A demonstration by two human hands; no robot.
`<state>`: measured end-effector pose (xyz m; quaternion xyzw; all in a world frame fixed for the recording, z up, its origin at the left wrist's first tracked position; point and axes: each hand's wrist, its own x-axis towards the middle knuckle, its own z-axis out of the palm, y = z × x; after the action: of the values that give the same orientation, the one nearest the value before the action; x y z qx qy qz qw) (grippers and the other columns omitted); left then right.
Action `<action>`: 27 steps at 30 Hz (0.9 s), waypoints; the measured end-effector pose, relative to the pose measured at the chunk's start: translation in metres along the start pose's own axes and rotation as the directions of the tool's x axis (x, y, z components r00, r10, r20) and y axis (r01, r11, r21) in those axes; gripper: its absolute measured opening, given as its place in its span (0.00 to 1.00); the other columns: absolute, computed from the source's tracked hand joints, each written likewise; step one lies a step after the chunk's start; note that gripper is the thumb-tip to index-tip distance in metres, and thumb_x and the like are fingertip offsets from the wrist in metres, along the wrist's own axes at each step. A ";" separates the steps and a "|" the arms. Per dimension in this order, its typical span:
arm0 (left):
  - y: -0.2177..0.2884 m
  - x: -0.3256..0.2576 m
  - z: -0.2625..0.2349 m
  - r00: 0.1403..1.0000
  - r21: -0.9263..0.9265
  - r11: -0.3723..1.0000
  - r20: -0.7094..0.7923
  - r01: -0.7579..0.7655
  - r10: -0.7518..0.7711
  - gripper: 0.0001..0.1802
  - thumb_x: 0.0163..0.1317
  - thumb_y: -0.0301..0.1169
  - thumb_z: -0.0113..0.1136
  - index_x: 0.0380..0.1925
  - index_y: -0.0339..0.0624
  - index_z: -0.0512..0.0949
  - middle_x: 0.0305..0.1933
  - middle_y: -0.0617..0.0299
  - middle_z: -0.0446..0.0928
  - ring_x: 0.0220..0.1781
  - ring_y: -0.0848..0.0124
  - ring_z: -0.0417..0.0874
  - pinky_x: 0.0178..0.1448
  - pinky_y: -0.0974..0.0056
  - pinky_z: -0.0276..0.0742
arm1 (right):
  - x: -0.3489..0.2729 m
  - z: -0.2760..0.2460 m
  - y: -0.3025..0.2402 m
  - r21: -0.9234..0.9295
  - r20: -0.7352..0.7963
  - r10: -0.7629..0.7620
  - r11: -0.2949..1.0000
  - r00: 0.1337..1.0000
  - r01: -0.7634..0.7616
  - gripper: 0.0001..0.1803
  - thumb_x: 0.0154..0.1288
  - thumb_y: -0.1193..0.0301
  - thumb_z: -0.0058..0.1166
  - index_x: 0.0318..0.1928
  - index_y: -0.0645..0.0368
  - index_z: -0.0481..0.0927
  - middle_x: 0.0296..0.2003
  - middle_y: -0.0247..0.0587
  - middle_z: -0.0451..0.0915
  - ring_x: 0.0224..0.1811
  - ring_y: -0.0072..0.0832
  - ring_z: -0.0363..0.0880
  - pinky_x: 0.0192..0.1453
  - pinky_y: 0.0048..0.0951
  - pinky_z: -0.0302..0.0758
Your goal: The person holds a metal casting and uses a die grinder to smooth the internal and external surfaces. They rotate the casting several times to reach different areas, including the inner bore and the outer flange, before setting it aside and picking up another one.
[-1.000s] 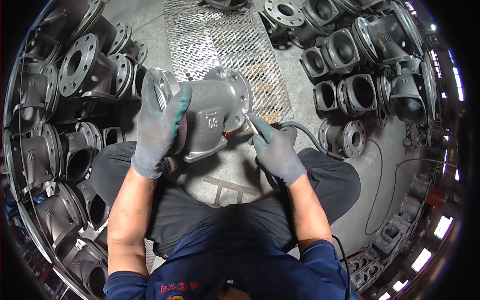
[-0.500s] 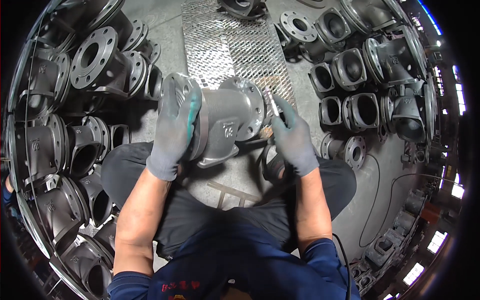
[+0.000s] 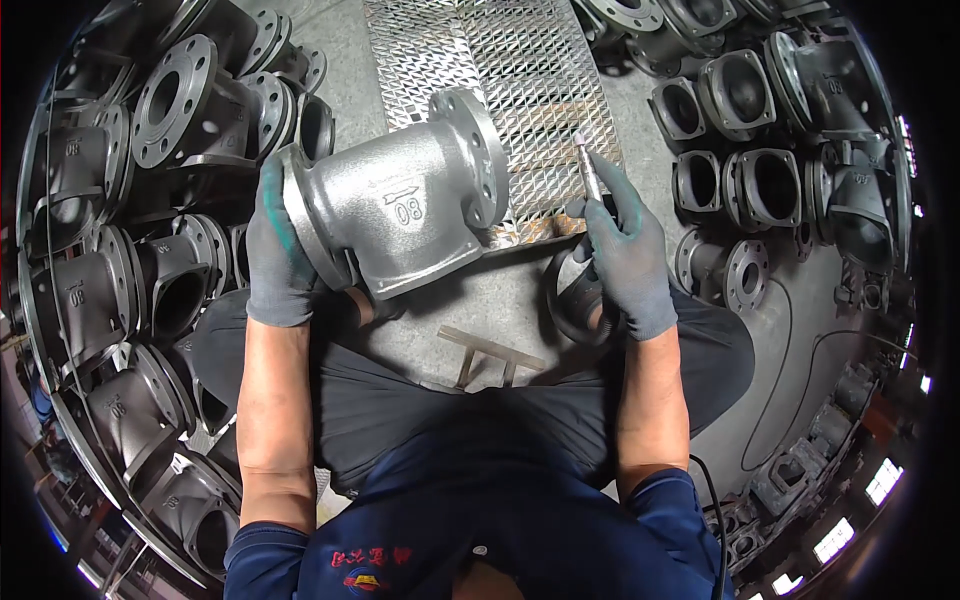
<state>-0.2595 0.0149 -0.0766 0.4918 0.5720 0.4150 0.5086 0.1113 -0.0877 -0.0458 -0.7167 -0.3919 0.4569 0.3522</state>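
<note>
A grey cast-metal valve body (image 3: 395, 205) with a round flange at each end is held tilted over the floor in front of me. My left hand (image 3: 282, 250), in a grey and green glove, grips its left flange, with some fingers hidden behind the metal. To the right, apart from the casting, my gloved right hand (image 3: 630, 255) is closed around a slim metal pen-shaped power tool (image 3: 589, 172). The tool's tip points up and away, over the metal plate. Raised markings show on the casting's side.
A textured metal plate (image 3: 545, 120) lies on the floor ahead. Similar castings stand stacked at left (image 3: 180, 105) and right (image 3: 735, 95). Between my legs is a small metal frame (image 3: 490, 347). A thin cable (image 3: 783, 400) runs along the floor at right.
The valve body has turned and shifted left with my left hand, its right end tipping upward. My right hand and the tool have moved right, farther from the casting. The view has shifted a little too.
</note>
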 end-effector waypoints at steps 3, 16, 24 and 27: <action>-0.003 -0.005 -0.005 0.903 0.608 0.680 0.161 -0.410 0.399 0.26 0.83 0.41 0.58 0.70 0.33 0.75 0.57 0.52 0.87 0.54 0.62 0.91 0.59 0.62 0.88 | 0.002 0.002 0.010 -0.018 -0.015 -0.068 0.998 0.998 0.067 0.32 0.78 0.74 0.57 0.80 0.63 0.73 0.57 0.53 0.90 0.50 0.27 0.90 0.61 0.33 0.85; 0.040 0.007 0.028 0.996 0.022 0.997 -0.048 0.076 -0.074 0.33 0.78 0.43 0.62 0.75 0.33 0.71 0.61 0.45 0.86 0.56 0.54 0.91 0.58 0.56 0.89 | -0.008 0.002 0.002 0.039 0.001 -0.049 0.998 0.999 0.049 0.32 0.80 0.77 0.54 0.82 0.63 0.72 0.44 0.38 0.92 0.36 0.11 0.79 0.44 0.21 0.81; 0.021 0.018 0.021 0.946 0.366 0.872 0.129 -0.325 0.299 0.31 0.81 0.37 0.64 0.76 0.31 0.73 0.66 0.48 0.85 0.61 0.59 0.90 0.63 0.61 0.87 | -0.012 -0.003 0.008 0.021 -0.003 -0.089 0.996 0.996 0.089 0.32 0.80 0.77 0.54 0.82 0.63 0.71 0.52 0.47 0.91 0.48 0.22 0.90 0.57 0.28 0.85; 0.032 0.022 0.029 0.989 -0.374 0.917 0.026 0.142 -0.143 0.26 0.89 0.42 0.57 0.72 0.31 0.78 0.61 0.53 0.88 0.58 0.67 0.91 0.61 0.64 0.87 | -0.014 -0.004 -0.006 0.067 0.080 0.067 0.995 0.995 -0.072 0.32 0.81 0.76 0.55 0.82 0.60 0.72 0.50 0.47 0.92 0.42 0.21 0.91 0.48 0.27 0.86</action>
<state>-0.2262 0.0416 -0.0533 0.3424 0.5171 0.4788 0.6214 0.1094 -0.0985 -0.0344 -0.6988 -0.3638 0.5099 0.3454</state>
